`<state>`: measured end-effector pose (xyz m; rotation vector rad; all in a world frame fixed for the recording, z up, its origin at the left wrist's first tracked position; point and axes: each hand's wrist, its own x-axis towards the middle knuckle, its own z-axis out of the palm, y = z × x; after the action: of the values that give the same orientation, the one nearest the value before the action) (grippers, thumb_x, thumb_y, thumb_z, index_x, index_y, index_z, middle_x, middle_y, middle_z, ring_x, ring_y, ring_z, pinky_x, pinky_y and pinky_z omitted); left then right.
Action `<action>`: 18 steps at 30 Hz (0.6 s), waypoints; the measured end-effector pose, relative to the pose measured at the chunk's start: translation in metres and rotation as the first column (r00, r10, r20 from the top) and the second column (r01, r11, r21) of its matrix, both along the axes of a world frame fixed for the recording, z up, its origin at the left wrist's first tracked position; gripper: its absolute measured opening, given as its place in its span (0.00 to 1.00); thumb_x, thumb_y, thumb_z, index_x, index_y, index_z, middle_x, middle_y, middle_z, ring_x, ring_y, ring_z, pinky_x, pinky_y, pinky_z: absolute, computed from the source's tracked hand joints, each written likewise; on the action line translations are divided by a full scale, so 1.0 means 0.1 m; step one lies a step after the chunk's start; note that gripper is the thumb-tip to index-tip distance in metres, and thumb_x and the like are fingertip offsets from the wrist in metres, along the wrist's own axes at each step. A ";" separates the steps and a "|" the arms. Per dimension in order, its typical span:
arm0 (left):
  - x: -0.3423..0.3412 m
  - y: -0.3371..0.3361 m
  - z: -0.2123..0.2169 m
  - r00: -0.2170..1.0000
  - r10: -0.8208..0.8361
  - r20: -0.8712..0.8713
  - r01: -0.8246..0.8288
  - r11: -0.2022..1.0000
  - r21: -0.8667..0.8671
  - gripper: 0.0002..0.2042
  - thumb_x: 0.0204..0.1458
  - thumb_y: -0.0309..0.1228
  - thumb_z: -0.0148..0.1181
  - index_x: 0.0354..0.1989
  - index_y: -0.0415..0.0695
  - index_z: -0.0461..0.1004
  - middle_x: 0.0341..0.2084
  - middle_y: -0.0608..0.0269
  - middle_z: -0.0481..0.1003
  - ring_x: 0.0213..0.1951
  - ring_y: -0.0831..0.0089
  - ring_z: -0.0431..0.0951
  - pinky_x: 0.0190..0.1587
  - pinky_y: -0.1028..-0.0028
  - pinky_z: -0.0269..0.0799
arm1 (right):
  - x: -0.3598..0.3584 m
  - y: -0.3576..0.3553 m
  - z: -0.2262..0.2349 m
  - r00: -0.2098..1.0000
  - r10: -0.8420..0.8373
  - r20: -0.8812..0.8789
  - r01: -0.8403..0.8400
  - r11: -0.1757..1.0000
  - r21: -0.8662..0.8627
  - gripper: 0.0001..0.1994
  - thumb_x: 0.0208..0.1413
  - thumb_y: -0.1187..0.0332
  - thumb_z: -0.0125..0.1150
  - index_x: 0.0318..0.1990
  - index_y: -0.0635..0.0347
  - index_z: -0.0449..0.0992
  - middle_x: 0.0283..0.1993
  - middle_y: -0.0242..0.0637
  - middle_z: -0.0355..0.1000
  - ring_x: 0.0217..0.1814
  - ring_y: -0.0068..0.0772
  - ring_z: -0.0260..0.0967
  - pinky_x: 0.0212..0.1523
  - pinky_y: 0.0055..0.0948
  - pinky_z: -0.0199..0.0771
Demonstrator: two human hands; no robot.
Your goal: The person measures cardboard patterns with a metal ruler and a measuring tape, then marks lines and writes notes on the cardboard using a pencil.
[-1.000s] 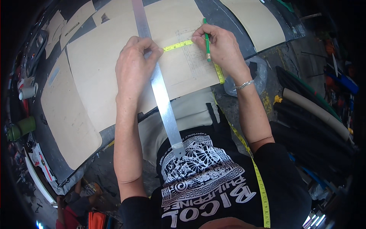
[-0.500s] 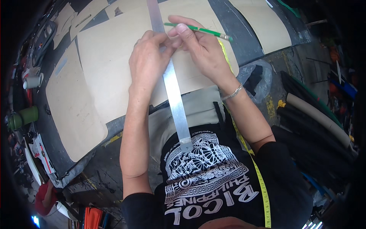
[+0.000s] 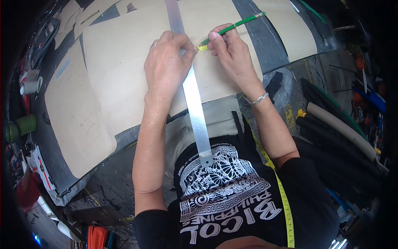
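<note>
A long metal ruler (image 3: 193,97) lies across the tan pattern sheet (image 3: 118,70) and runs over the table's near edge to my shirt. My left hand (image 3: 169,62) is above the ruler, thumb and fingers pinched on the end of a yellow tape measure (image 3: 202,47). A short stretch of that tape shows between my two hands. In my right hand (image 3: 232,52) is a green pencil (image 3: 242,22), held slantwise with its tip toward the left hand. My right fingertips are also at the tape; whether they grip it is hard to see.
More tan sheets (image 3: 78,120) lie on the dark table (image 3: 269,37). A green bottle-like container (image 3: 23,126) and a white roll (image 3: 31,86) are at the left. To the right are a clear plastic bag (image 3: 282,89) and a long tan roll (image 3: 338,128).
My right hand has moved slightly right, away from the left, and the pencil has swung to point down-left. The yellow tape now shows between my hands.
</note>
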<state>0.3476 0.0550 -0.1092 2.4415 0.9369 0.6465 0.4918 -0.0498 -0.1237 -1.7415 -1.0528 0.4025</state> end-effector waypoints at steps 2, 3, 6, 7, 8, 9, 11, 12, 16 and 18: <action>0.00 0.00 0.02 1.000 0.005 -0.010 -0.005 1.000 -0.012 0.09 0.56 0.37 0.69 0.35 0.44 0.83 0.35 0.61 0.78 0.40 0.61 0.81 0.45 0.62 0.75 | 0.00 0.00 0.02 1.000 0.000 -0.012 0.000 1.000 -0.003 0.12 0.74 0.61 0.53 0.49 0.63 0.72 0.35 0.48 0.81 0.40 0.53 0.82 0.44 0.44 0.78; 0.00 0.00 0.03 1.000 0.008 -0.021 -0.009 1.000 -0.021 0.09 0.56 0.37 0.69 0.35 0.44 0.83 0.35 0.60 0.78 0.40 0.61 0.81 0.45 0.62 0.75 | 0.00 0.00 0.02 1.000 0.000 0.017 0.000 1.000 -0.010 0.12 0.74 0.61 0.53 0.49 0.63 0.72 0.35 0.48 0.81 0.40 0.52 0.82 0.44 0.44 0.78; 0.00 0.00 0.02 1.000 0.005 -0.016 -0.005 1.000 -0.025 0.09 0.56 0.37 0.69 0.35 0.44 0.83 0.35 0.60 0.78 0.40 0.61 0.81 0.45 0.62 0.75 | -0.01 -0.01 0.02 0.999 0.000 0.044 0.000 1.000 -0.007 0.12 0.74 0.61 0.53 0.49 0.63 0.72 0.34 0.47 0.81 0.39 0.51 0.82 0.43 0.43 0.78; -0.01 0.00 0.02 1.000 0.005 -0.017 -0.006 1.000 -0.027 0.09 0.56 0.37 0.69 0.35 0.44 0.83 0.35 0.60 0.78 0.40 0.61 0.81 0.45 0.62 0.75 | -0.02 -0.01 0.02 0.999 -0.001 0.043 0.000 1.000 0.006 0.12 0.74 0.62 0.54 0.49 0.62 0.72 0.34 0.47 0.81 0.39 0.50 0.82 0.42 0.42 0.78; -0.01 0.00 0.01 1.000 0.003 -0.013 -0.003 1.000 -0.014 0.09 0.56 0.37 0.69 0.35 0.44 0.83 0.35 0.60 0.78 0.40 0.61 0.81 0.45 0.62 0.75 | -0.01 -0.02 0.02 0.999 -0.001 0.042 0.001 1.000 0.003 0.12 0.74 0.62 0.54 0.49 0.62 0.72 0.34 0.47 0.81 0.39 0.50 0.82 0.42 0.42 0.78; -0.01 0.00 0.01 1.000 0.000 -0.008 0.000 1.000 -0.002 0.09 0.57 0.37 0.69 0.35 0.44 0.83 0.35 0.60 0.77 0.40 0.61 0.81 0.45 0.62 0.75 | -0.01 -0.02 0.02 0.999 0.002 0.047 -0.002 1.000 0.009 0.12 0.74 0.62 0.54 0.49 0.63 0.72 0.34 0.47 0.81 0.39 0.50 0.82 0.42 0.42 0.78; -0.01 0.00 0.00 1.000 -0.002 -0.005 0.002 1.000 0.000 0.09 0.57 0.37 0.69 0.35 0.44 0.83 0.35 0.60 0.77 0.40 0.61 0.81 0.45 0.62 0.75 | -0.01 -0.02 0.02 0.999 0.005 0.050 -0.005 1.000 0.013 0.12 0.74 0.62 0.54 0.49 0.63 0.72 0.34 0.47 0.81 0.39 0.50 0.82 0.42 0.42 0.78; -0.01 0.00 0.00 1.000 -0.004 -0.001 0.004 1.000 0.004 0.09 0.57 0.37 0.69 0.35 0.43 0.83 0.35 0.60 0.77 0.40 0.61 0.81 0.45 0.62 0.75 | -0.01 -0.02 0.02 0.998 0.003 0.055 -0.004 1.000 0.005 0.12 0.74 0.62 0.54 0.49 0.63 0.72 0.34 0.47 0.81 0.39 0.49 0.82 0.42 0.42 0.78; 0.00 -0.02 0.02 1.000 0.005 0.006 -0.005 0.999 -0.045 0.05 0.55 0.34 0.70 0.33 0.47 0.84 0.39 0.61 0.79 0.43 0.57 0.79 0.46 0.60 0.77 | 0.00 -0.02 -0.01 0.997 0.008 0.081 -0.009 1.000 0.018 0.12 0.74 0.62 0.54 0.49 0.63 0.73 0.33 0.46 0.80 0.36 0.48 0.81 0.39 0.41 0.77; -0.01 -0.02 0.02 1.000 0.004 0.008 -0.003 0.999 -0.052 0.05 0.54 0.34 0.70 0.34 0.47 0.84 0.39 0.61 0.79 0.44 0.57 0.79 0.47 0.60 0.77 | -0.01 -0.03 -0.02 0.994 0.005 0.113 -0.006 1.000 0.006 0.12 0.73 0.61 0.56 0.48 0.63 0.73 0.32 0.46 0.79 0.34 0.47 0.80 0.38 0.40 0.77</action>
<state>0.3467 0.0530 -0.1072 2.3904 0.9435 0.6245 0.4909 -0.0523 -0.1255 -1.7732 -1.1380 0.3068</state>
